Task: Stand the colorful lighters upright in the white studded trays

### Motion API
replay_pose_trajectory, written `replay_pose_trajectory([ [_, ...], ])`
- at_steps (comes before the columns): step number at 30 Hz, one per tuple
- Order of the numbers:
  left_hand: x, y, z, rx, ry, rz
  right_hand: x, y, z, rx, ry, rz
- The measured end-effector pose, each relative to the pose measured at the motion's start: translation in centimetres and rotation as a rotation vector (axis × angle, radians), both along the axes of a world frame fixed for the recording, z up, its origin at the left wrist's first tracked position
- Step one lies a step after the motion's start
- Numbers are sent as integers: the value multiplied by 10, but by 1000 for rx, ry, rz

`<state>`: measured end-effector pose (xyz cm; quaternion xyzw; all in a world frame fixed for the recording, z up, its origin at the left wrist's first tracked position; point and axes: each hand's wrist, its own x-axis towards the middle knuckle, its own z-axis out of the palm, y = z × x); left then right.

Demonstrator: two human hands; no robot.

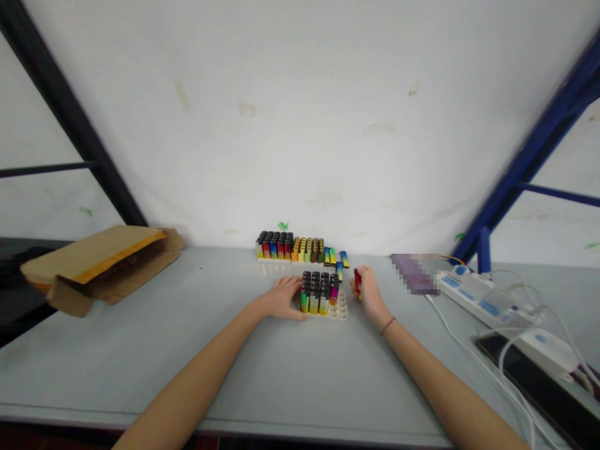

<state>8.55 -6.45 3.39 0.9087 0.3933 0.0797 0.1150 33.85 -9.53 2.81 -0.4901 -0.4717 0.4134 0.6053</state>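
My left hand [281,299] is curved round the left side of a white tray [338,315], its thumb at the front corner and its fingers towards the back. Rows of upright lighters [314,301] with dark tops and coloured bodies fill most of this tray. Round sockets show at its right end. Just to the right of the tray, my right hand [372,297] grips a red lighter [357,278] between thumb and fingers, raised slightly off the table.
Behind stand dark-topped lighters [275,245] and yellow-and-brown ones [308,249] in another holder. Several loose blue-green lighters [344,259] lie beside them. A torn cardboard box [107,256] sits at left; a power strip [497,312], cables and a black phone-like slab [529,375] are at right.
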Motion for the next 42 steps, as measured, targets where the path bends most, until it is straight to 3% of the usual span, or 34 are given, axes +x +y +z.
replay_pose_trajectory([
  [3,0,0,0,-9,3,-1,3,-8,15,92,-169,-3],
  [9,-1,2,-3,-5,-7,-3,14,-19,41,204,-517,216],
  [14,0,1,-2,-5,1,-3,17,-23,43,125,-466,390],
  [20,0,0,-1,1,-12,-15,8,-29,46,107,-471,430],
  [33,-2,3,-6,5,-22,-19,7,-31,48,208,-604,408],
  [35,-2,3,-5,1,-15,-12,11,-27,45,234,-649,329],
  [39,-1,2,-3,-8,-12,-12,23,-11,26,348,-976,39],
  [42,-1,1,-3,-7,-16,-8,28,0,5,348,-1224,36],
])
